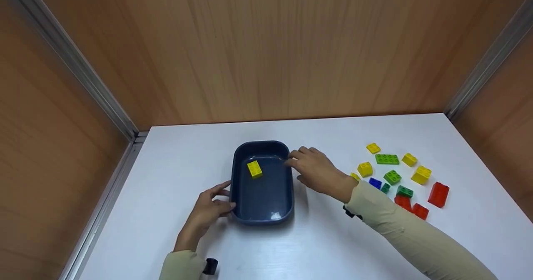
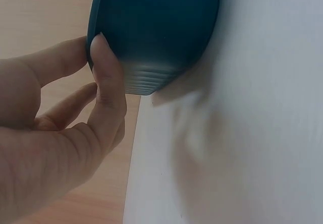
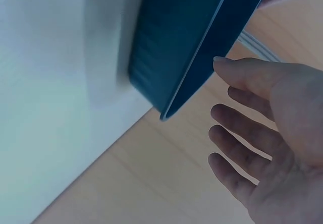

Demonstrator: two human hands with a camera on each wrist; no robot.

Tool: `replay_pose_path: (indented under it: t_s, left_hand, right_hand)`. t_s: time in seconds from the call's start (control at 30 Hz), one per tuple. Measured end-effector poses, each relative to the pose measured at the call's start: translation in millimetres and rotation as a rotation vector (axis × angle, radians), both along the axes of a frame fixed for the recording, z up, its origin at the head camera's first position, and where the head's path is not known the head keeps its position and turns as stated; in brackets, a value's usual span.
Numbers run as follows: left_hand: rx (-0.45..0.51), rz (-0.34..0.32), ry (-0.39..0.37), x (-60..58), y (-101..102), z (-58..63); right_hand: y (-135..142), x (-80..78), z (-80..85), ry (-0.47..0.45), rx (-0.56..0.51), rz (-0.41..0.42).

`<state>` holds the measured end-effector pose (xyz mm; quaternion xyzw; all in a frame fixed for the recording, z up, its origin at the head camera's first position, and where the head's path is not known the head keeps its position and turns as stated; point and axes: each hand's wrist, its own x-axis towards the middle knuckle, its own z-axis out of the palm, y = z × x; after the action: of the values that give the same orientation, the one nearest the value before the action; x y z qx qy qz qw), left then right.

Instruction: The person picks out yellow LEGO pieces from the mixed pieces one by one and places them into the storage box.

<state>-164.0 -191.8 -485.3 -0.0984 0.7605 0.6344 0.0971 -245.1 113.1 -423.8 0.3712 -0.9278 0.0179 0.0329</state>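
A dark blue rectangular dish (image 1: 262,211) with rounded corners sits on the white table. One yellow toy brick (image 1: 254,169) lies inside it, left of the middle. My left hand (image 1: 208,209) grips the dish at its near left side; in the left wrist view the thumb (image 2: 107,77) lies against the dish's wall near the rim. At the far right side of the dish is my right hand (image 1: 314,167), its fingers spread and relaxed beside the rim. Nothing is held in it in the right wrist view, where the thumb tip (image 3: 222,62) overlaps the rim.
Several loose toy bricks lie to the right: a light green one (image 1: 387,159), a yellow one (image 1: 421,174), a blue one (image 1: 375,183) and a red one (image 1: 438,194). The right sleeve (image 1: 399,226) passes in front of some. A wooden panel (image 1: 266,51) stands behind the table.
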Motion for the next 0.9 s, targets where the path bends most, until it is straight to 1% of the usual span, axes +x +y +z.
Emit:
replay_pose_path:
  t_s: [0.13, 0.33, 0.53, 0.63, 0.77, 0.9]
  left_hand:
    - [-0.002, 0.003, -0.006, 0.3, -0.4, -0.6]
    - [0.006, -0.002, -0.007, 0.5, -1.2, -0.7]
    - [0.024, -0.012, 0.016, -0.1, -2.6, -2.4]
    - [0.027, -0.012, 0.016, 0.0, -2.7, -3.0]
    - [0.028, -0.012, 0.019, 0.0, -2.7, -3.3]
    - [0.023, -0.015, 0.027, 0.2, -3.0, -3.3]
  right_hand:
    - [18.5, -0.5, -2.0, -0.021, -0.029, -0.047]
    - [49.7, -1.0, -8.0, -0.028, -0.041, -0.104]
    - [83.7, -4.4, -14.4, 0.0, -0.068, -0.182]
    - [100.3, -5.6, -18.2, -0.005, -0.095, -0.216]
    - [118.7, -5.5, -25.4, -0.018, -0.109, -0.236]
    - [130.5, -2.8, -33.3, -0.017, -0.111, -0.227]
